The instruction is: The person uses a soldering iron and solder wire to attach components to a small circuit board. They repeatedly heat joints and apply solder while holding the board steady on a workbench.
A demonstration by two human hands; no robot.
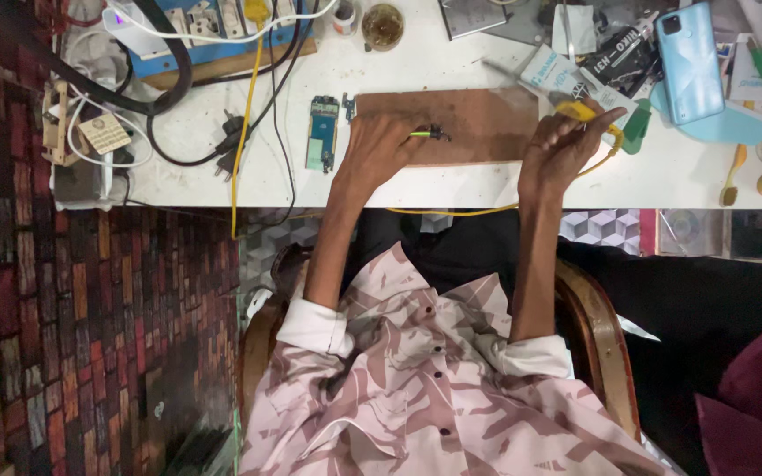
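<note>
Nearest to me is the patterned shirt with its rolled white cuffs, and the wooden chair (606,326) behind the forearms. Past the near edge of the white worktop (451,187), both hands work over a brown wooden board (478,123).

My left hand (381,148) is closed around a green-handled tool, tweezers I think (423,134), whose tip pins a small dark component (439,134) on the board. My right hand (564,145) is clamped on a yellow-handled soldering iron (578,110); its yellow cord (451,211) loops off the near edge and back. I cannot make out the iron's tip.

To do this well, I judge the left wrist should stay planted on the board so the part cannot skate, and the iron should come in low from the right, touching only the joint.

Room is tight. The board's left end sits just beside a bare phone circuit board (322,132), with a black plug (233,141) and cables beyond. On the right, a green pick (637,128) and small cartons (566,75) crowd the iron hand, and a blue phone (690,62) lies farther back. At the far edge stand a power strip (213,26) and a small glass dish (383,25). The free room is the board's middle.
</note>
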